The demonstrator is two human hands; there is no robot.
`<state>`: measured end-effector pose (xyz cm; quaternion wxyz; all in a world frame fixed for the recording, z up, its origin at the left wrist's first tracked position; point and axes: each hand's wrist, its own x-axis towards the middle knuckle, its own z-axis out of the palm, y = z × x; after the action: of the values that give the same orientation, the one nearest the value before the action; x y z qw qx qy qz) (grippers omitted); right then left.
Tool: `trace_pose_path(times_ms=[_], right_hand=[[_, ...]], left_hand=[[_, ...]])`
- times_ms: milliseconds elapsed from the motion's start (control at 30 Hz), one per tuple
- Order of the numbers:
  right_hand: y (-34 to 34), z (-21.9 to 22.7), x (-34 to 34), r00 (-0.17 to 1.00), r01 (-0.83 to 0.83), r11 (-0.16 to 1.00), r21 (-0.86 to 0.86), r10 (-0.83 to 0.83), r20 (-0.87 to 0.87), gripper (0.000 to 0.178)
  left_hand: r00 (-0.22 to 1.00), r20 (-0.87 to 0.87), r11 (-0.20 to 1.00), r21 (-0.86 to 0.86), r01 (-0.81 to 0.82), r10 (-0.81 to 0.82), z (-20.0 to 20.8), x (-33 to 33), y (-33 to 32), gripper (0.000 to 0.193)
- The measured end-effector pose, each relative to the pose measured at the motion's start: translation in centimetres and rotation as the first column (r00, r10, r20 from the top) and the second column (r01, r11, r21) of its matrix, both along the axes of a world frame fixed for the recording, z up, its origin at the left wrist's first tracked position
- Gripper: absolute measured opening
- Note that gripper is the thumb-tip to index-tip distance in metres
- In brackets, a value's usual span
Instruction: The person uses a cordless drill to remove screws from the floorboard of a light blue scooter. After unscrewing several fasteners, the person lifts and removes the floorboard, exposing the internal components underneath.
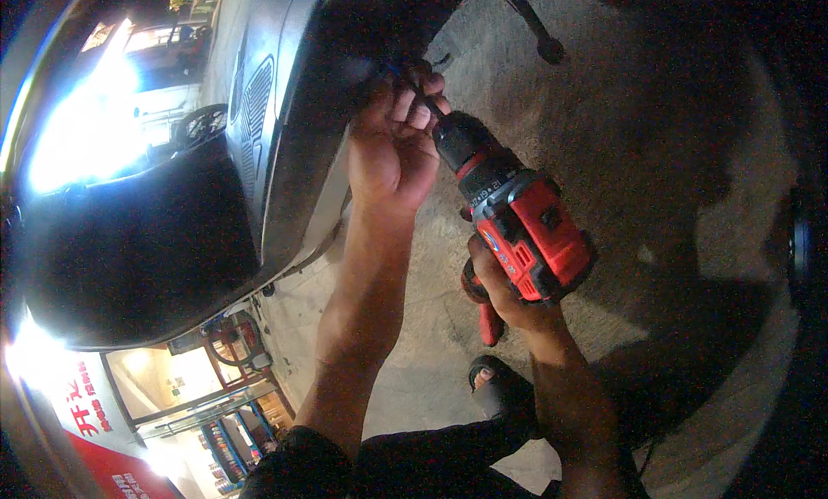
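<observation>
My right hand [509,296] grips a red and black cordless drill [539,232] with its fingers wrapped round the handle. The drill points up and left, and its thin dark bit [434,107] reaches the lower edge of a dark scooter body [315,111]. At that edge, my left hand [395,145] has its fingers curled in beside the bit's tip. Shadow and the fingers hide what they pinch and where the tip ends.
The scooter's black seat [138,257] and ribbed footboard [254,111] lie to the left. A dark stand leg [530,20] sticks out at the top. Below is concrete ground [642,154], with my sandalled foot [485,376] near the drill. A lit shop [185,387] stands at lower left.
</observation>
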<state>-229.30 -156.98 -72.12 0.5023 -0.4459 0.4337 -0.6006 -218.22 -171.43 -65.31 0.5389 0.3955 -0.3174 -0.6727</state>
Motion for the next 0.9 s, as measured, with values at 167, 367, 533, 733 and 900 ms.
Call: trace_pose_path(times_ms=[167, 367, 533, 733, 900], right_hand=[[0.8, -0.5, -0.9, 0.995, -0.095, 0.992, 0.085, 0.091, 0.049, 0.026], [4.1, -3.5, -4.3, 0.957, -0.099, 0.994, -0.055, 0.080, -0.277, 0.029], [6.1, -3.2, -9.3, 0.852, -0.151, 0.988, -0.026, 0.116, -0.510, 0.043], [4.9, -2.3, -17.6, 0.457, -0.253, 0.960, 0.120, 0.228, -0.860, 0.068], [7.0, -8.3, -20.8, -0.140, -0.333, 0.866, 0.373, 0.346, -0.928, 0.100]], left_hand=[[0.985, -0.112, 0.989, 0.084, -0.122, 0.131, 0.1, -0.2, 0.1, 0.020], [0.958, -0.276, 0.997, 0.055, -0.060, 0.073, -2.0, -0.7, -1.1, 0.019], [0.942, -0.321, 0.994, 0.070, -0.083, 0.101, -3.1, -0.8, -1.3, 0.017], [-0.224, 0.971, 0.930, 0.001, 0.367, 0.088, -5.4, 0.2, 4.0, 0.020], [0.100, 0.993, 0.880, 0.014, 0.474, -0.070, -8.5, 2.7, 10.8, 0.021]])
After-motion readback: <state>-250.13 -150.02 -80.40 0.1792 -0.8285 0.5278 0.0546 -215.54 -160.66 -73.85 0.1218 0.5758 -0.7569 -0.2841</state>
